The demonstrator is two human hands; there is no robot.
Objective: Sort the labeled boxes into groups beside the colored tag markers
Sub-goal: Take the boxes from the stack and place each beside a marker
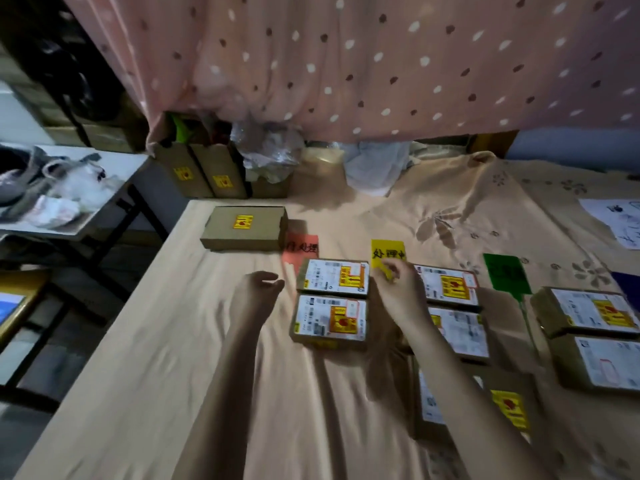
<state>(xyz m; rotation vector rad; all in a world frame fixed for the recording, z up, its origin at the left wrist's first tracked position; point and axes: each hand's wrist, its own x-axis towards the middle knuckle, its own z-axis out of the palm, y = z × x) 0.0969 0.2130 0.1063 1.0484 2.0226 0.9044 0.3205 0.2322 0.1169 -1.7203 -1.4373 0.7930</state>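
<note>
We find open cloth on the tabletop (145, 341) left of the paired boxes (330, 303), while the lone box (244, 228) blocks the far-left corner and the box columns (453, 306) crowd the right.

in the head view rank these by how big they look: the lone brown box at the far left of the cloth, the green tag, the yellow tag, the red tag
1. lone brown box, clearly largest
2. green tag
3. yellow tag and red tag: unsure, each is partly hidden, the yellow by the right hand pinching it.
</note>
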